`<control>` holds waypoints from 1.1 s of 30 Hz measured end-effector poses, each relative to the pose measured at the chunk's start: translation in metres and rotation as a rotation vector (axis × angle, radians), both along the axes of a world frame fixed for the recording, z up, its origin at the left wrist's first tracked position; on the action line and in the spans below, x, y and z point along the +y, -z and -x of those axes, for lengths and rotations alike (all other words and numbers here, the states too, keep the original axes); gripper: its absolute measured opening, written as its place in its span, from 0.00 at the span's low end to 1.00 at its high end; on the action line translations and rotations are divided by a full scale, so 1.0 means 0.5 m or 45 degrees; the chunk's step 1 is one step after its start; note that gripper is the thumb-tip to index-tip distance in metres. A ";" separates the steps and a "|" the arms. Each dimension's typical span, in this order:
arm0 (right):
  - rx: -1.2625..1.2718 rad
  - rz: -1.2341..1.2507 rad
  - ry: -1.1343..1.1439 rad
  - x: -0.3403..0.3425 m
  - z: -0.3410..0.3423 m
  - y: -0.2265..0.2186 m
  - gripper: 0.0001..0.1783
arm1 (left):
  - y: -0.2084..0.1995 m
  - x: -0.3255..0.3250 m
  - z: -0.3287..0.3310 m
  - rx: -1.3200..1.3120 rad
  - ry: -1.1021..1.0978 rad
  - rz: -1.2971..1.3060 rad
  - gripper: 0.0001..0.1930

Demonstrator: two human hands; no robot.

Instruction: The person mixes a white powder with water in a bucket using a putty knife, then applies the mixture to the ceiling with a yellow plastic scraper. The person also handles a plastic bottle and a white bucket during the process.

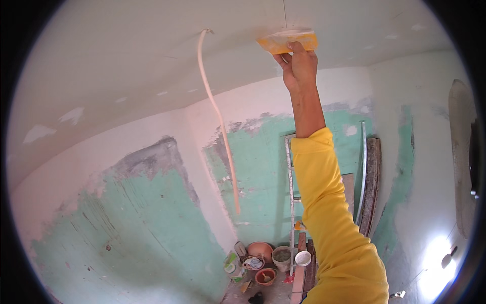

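Observation:
My right hand (299, 66) is raised overhead at the end of a yellow-sleeved arm. Its fingers are closed on a wide yellow putty spreader (276, 45), with the thumb pressed on the near face. Whitish putty smears the spreader's upper part, which lies against or very close to the pale ceiling board (238, 20). A thin dark seam (285, 15) runs along the ceiling down to the spreader. To the left of the hand, a pale flexible conduit (216, 106) hangs from a hole in the ceiling. My left hand is out of view.
A ladder (291, 187) stands by the patchy green wall (263, 177) behind my arm. On the floor are a terracotta basin (260, 250), a grey bucket (281, 258), a white container (303, 258) and a small orange bowl (266, 276). Dark planks (371, 177) lean right. Bright light glares lower right.

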State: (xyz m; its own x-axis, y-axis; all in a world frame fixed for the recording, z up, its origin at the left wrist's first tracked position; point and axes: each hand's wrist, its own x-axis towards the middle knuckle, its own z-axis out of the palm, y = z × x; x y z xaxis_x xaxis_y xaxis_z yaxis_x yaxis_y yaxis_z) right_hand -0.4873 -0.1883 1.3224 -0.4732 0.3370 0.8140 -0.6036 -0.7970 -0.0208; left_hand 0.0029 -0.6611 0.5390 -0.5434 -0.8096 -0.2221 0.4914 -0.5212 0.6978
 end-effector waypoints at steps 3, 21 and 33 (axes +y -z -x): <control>0.045 0.017 0.075 -0.017 -0.129 0.002 0.24 | 0.069 -0.025 0.018 -0.038 0.161 0.306 0.11; -0.422 0.293 1.150 -0.135 0.079 -0.038 0.26 | 0.092 -0.041 -0.021 -0.131 0.328 0.748 0.14; -0.318 0.302 0.817 -0.168 0.183 0.045 0.27 | 0.066 -0.040 -0.024 -0.229 0.263 0.702 0.13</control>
